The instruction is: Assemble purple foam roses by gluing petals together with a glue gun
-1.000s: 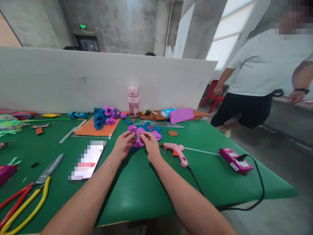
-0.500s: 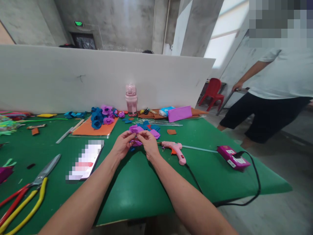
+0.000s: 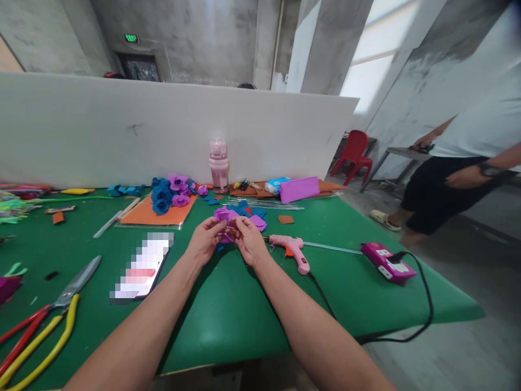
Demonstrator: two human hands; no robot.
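Pinching purple flower piece [image 3: 226, 224] with both hands, just left of pink glue gun [image 3: 293, 251] on green bench [image 3: 244, 315]. Left hand [image 3: 204, 240] grip clamped on it; right hand [image 3: 249, 240] grip too. Since 1 second ago: hands barely moved, fingers shifted a little, still shaping. Person in white shirt [image 3: 480, 136] walked farther right of glue gun.
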